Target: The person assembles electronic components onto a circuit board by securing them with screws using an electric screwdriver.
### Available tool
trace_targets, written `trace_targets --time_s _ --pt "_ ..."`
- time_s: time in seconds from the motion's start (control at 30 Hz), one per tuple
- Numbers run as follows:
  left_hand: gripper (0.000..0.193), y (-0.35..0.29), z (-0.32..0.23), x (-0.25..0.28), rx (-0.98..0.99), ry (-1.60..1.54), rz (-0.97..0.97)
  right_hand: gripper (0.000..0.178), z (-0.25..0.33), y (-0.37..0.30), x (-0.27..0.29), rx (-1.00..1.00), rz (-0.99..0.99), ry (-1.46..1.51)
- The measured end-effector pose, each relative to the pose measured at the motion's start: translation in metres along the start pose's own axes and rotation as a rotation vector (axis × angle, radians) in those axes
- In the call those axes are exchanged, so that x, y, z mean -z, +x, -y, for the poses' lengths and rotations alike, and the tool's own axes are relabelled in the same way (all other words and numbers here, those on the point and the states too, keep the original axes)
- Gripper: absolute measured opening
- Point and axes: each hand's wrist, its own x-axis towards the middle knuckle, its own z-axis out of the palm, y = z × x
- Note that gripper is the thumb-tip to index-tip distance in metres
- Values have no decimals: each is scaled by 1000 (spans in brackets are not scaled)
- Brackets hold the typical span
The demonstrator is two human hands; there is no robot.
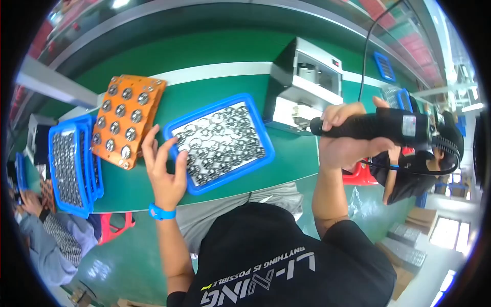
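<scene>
Blue plastic tray [259,125] full of round metal parts [220,140] lies at eleven o'clock from the black shirt [307,266]. At its nine o'clock side the left hand [168,176] has fingers spread over the rim; whether they touch parts, I cannot tell. At three o'clock the right hand [335,151] wraps a black handheld tool [388,127]. Best to pinch single parts edgewise, the tool kept clear.

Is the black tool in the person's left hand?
No, the right hand grips the black tool, while the left hand is at the blue tray.

Red stool [106,230] at left; cardboard boxes [420,218] lower right.
</scene>
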Motion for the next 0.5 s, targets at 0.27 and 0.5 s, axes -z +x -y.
trace_targets --time_s 0.27,0.5 --pt "21 9 11 -12 -54 -71 76 82 -11 9 9 -2 -32 -156" --pt "18 9 12 -14 13 -98 34 76 -16 9 1 -74 34 -224"
